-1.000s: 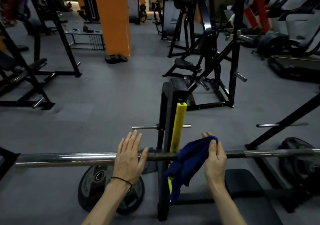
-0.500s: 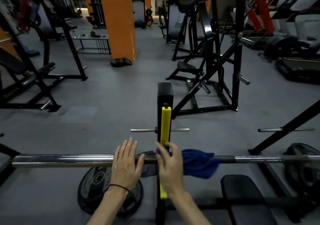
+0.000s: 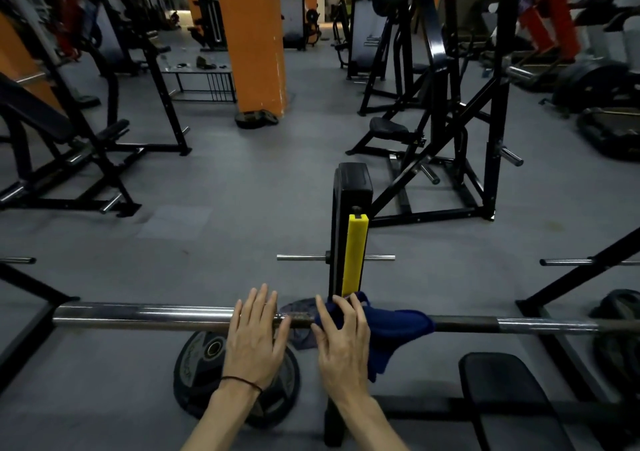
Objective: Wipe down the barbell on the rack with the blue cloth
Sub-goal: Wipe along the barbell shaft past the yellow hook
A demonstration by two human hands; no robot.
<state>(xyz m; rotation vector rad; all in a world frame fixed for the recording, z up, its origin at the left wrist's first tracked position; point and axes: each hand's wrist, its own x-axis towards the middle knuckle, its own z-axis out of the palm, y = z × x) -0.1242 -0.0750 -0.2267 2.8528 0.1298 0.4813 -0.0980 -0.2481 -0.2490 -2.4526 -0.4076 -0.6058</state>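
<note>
The right hand [image 3: 341, 341] curls over the barbell [image 3: 145, 315] with the blue cloth [image 3: 394, 329] bunched under its fingers — this grip sits where the bar crosses the black rack upright [image 3: 349, 215] with its yellow strip [image 3: 353, 253]. Most of the cloth spills to the right of the grip, draped over the bar and hanging below it. Just left of the grip, the left hand [image 3: 256, 343] lies flat on the bar, fingers straight, a dark band at the wrist. Below the grip and to its left, a weight plate [image 3: 194, 364] lies on the grey floor [image 3: 214, 180] — to its right, a black padded seat [image 3: 498, 388].
</note>
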